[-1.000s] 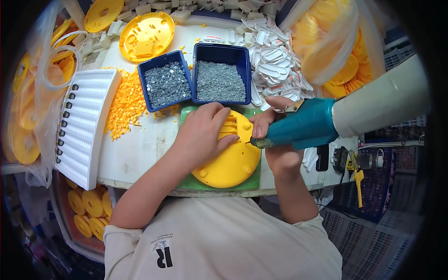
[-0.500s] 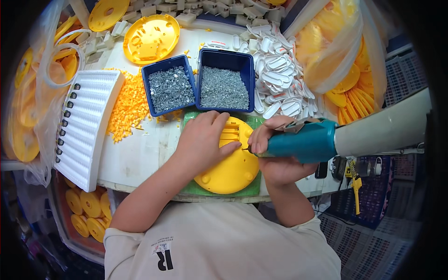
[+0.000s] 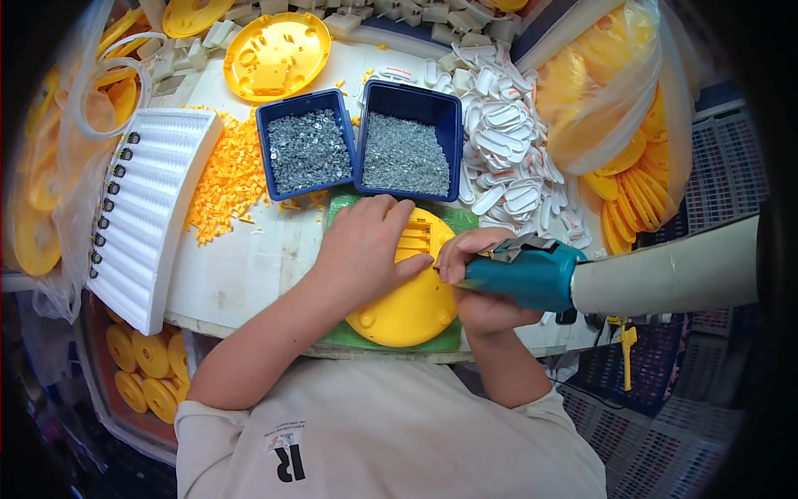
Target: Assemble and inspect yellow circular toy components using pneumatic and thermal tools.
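A round yellow plastic housing with a rectangular recess lies on a green mat near the front edge of the table. My left hand grips its left side, with the thumb stretched across the top near the recess. My right hand is wrapped round a teal power screwdriver, held nearly sideways. Its tip points at the housing, close to my left thumb. Whether a screw sits at the tip is hidden by my right fingers. A pale sleeve runs from the tool's back end toward the right.
Behind the housing stand two blue bins, one of washer-like metal parts, one of screws. Small yellow parts and a white foam tray lie left; white plastic pieces and a bag of yellow discs lie right.
The screwdriver has swung a little, its back end shifting left and nearer to me, and the metal clip on it shows more. My left hand stays on the housing. The whole view has shifted slightly.
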{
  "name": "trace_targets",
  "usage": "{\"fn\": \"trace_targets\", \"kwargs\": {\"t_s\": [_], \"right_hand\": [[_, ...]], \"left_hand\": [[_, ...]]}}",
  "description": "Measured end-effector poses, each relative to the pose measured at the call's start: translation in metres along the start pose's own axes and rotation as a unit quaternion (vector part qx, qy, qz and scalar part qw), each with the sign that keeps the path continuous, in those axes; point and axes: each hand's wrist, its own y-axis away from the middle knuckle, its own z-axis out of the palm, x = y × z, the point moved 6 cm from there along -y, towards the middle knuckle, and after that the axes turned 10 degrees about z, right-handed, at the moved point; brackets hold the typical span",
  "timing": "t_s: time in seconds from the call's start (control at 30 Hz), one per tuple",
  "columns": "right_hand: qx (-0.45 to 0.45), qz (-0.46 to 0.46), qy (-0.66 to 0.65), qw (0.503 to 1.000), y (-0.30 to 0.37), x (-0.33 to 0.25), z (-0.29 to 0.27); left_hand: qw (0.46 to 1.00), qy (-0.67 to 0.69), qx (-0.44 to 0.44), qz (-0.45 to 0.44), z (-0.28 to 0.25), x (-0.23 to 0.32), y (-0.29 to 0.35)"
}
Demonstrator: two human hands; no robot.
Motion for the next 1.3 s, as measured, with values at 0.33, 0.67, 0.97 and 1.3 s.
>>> {"fn": "trace_targets", "kwargs": {"t_s": [0.33,0.67,0.97,1.3], "right_hand": [[-0.022,0.020,-0.035,0.999,-0.002,-0.038,0.022],[-0.104,0.152,-0.091,0.979,0.011,0.004,0.076],[-0.135,0.192,0.057,0.970,0.016,0.019,0.076],[-0.142,0.119,-0.064,0.981,-0.008,-0.018,0.079]], "left_hand": [[1.000,0.021,-0.010,0.001,-0.005,-0.004,-0.001],[0.997,0.053,0.001,0.048,0.001,-0.022,0.004],[0.998,0.015,0.014,0.058,0.007,-0.024,0.006],[0.996,0.058,0.057,0.018,-0.015,-0.023,0.034]]}}
